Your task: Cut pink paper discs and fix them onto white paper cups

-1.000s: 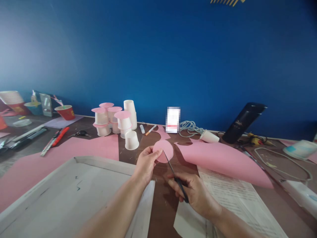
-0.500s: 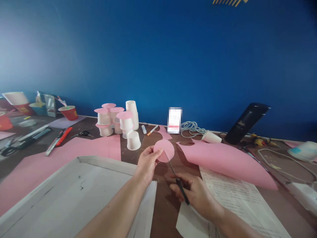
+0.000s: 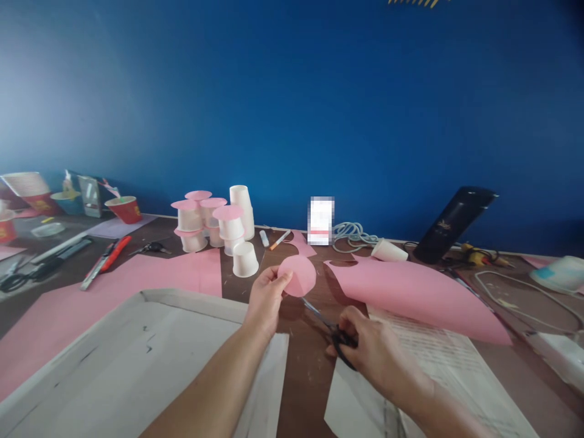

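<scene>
Left hand [image 3: 266,296] pinching a pink paper disc [image 3: 297,275] above the table [image 3: 303,371]
Right hand [image 3: 371,347] grips scissors [image 3: 331,328] at the disc's 5 o'clock (blades near fingertips); a loose pinch could let the disc slip

Left hand [image 3: 266,298] pinches a pink paper disc [image 3: 297,275]; right hand [image 3: 371,347] grips scissors [image 3: 329,325] just below it, over the table [image 3: 305,377].

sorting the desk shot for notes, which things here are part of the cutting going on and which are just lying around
In use:
left hand pinching the pink paper disc
right hand gripping the black scissors

Lying about:
large pink sheet
white cups with pink tops
red-handled cutter
black flask
coiled cable
white tray
</scene>
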The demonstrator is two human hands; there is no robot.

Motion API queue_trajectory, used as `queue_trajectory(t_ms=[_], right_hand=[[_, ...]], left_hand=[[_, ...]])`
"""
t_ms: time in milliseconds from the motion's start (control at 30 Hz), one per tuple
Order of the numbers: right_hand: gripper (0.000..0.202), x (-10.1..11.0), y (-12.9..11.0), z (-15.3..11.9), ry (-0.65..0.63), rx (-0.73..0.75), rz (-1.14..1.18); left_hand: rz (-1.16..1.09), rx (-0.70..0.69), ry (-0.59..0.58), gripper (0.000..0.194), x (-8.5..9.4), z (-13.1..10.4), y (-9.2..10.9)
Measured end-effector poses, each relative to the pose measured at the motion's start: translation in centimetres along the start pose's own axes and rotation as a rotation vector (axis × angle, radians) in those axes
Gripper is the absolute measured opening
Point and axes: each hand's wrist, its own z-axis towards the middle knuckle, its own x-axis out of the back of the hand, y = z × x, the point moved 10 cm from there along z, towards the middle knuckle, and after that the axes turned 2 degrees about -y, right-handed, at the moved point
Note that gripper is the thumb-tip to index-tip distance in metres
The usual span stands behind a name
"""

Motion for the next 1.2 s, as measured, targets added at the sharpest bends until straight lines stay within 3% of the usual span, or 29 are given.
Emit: queue_trajectory(t_ms=[267,500,567,667,900,1000,1067,1200], right_hand=[[0.024,0.1,-0.5,-0.3,-0.057,0.048,0.052],[0.022,1.3,-2.2,-0.9,0.026,0.16,-0.198],[0.022,1.0,-2.1,-0.8,-0.019,0.139,-0.196],[0.024,0.1,-1.7,-0.8,-0.144,0.098,-0.094],[0.038,-0.4,-1.3,-0.7,-0.258,0.133,0.224],[0.026,0.4,-0.9,0.3,-0.139,0.111,0.36],[0.038,1.1,-0.2,1.1,-0.02,0.056,0.523],[0.042,-0.9,0.3,1.9,-0.072,-0.08,0.785]], left_hand=[[0.207,-0.025,0.032,0.03,0.6,0.0,0.2],[0.4,-0.082,0.009,0.027,0.4,-0.1,0.7],[0.386,-0.077,-0.013,0.028,0.2,-0.1,0.5],[0.299,-0.044,-0.043,0.031,-0.1,-0.1,0.1],[0.137,0.008,-0.086,0.035,-1.0,-0.5,0.0],[0.14,-0.004,-0.115,0.035,-1.5,-0.9,0.3],[0.184,-0.01,-0.161,0.034,-2.2,-1.3,0.6],[0.366,0.004,-0.322,0.03,-4.4,-2.5,0.7]])
